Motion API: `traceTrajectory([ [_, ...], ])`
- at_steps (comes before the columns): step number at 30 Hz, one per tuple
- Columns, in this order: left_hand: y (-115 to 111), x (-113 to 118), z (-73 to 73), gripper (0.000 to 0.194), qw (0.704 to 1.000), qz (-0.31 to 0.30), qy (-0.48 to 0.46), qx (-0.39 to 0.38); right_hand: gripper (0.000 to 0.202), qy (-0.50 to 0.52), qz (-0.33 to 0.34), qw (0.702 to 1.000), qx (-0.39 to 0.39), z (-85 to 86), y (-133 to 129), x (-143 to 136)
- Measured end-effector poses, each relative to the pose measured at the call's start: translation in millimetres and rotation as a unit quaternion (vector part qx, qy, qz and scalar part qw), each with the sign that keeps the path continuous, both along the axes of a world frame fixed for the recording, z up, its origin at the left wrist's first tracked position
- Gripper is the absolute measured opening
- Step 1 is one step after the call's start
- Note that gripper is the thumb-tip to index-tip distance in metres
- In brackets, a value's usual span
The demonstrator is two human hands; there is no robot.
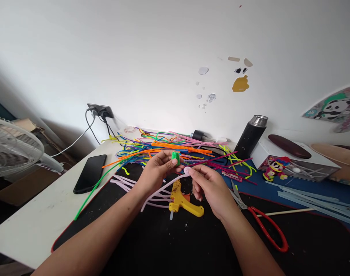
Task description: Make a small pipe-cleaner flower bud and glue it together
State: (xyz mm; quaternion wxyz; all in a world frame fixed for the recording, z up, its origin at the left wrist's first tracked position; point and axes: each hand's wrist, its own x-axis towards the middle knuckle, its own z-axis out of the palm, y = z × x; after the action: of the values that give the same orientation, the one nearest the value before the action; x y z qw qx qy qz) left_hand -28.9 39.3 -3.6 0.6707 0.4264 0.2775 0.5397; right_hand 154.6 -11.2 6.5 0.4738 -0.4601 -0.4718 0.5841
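Observation:
My left hand (160, 168) pinches a small bright green piece (175, 157) between thumb and fingers. Just to its right, my right hand (205, 180) holds the coiled end of a pale pink pipe cleaner (163, 188), whose long tail runs down to the left. The green piece and the pink coil are close together but apart. Below the hands a yellow glue gun (179, 201) lies on the black mat (169, 245), with a clear stick poking from its end. Several pale lilac pipe cleaners (123, 184) lie partly hidden behind my left forearm.
Multicoloured pipe cleaners (180, 147) are heaped by the wall. A phone (90, 173) and fan (15, 147) are at left. Red-handled scissors (268, 226), a black bottle (251, 136), a small colourful figure (276, 168) and translucent sticks (315, 201) are at right.

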Motion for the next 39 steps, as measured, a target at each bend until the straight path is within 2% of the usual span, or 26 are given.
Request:
traceTrajectory([
  [4, 0.6, 1.0, -1.3, 0.034, 0.997, -0.019, -0.026, -0.063, 0.041, 0.002, -0.009, 1.000, 0.003, 0.3, -0.9, 0.3],
  [10, -0.4, 1.4, 1.0, 0.034, 0.997, -0.022, -0.024, -0.073, 0.043, 0.001, -0.006, 1.000, 0.001, 0.6, -0.2, 1.2],
  [16, -0.9, 1.9, -3.9, 0.034, 0.998, -0.051, 0.004, -0.038, 0.044, -0.001, 0.002, 1.000, 0.002, 2.2, -0.9, 0.9],
  [22, -3.9, 4.4, -8.4, 0.032, 0.992, -0.016, 0.098, 0.082, 0.042, -0.001, 0.005, 1.000, 0.006, 1.5, -0.5, 1.5],
  [39, -8.0, 3.9, -7.1, 0.031, 0.965, -0.011, 0.209, 0.157, 0.044, 0.005, -0.008, 1.000, 0.017, 5.1, -1.2, 2.1],
])
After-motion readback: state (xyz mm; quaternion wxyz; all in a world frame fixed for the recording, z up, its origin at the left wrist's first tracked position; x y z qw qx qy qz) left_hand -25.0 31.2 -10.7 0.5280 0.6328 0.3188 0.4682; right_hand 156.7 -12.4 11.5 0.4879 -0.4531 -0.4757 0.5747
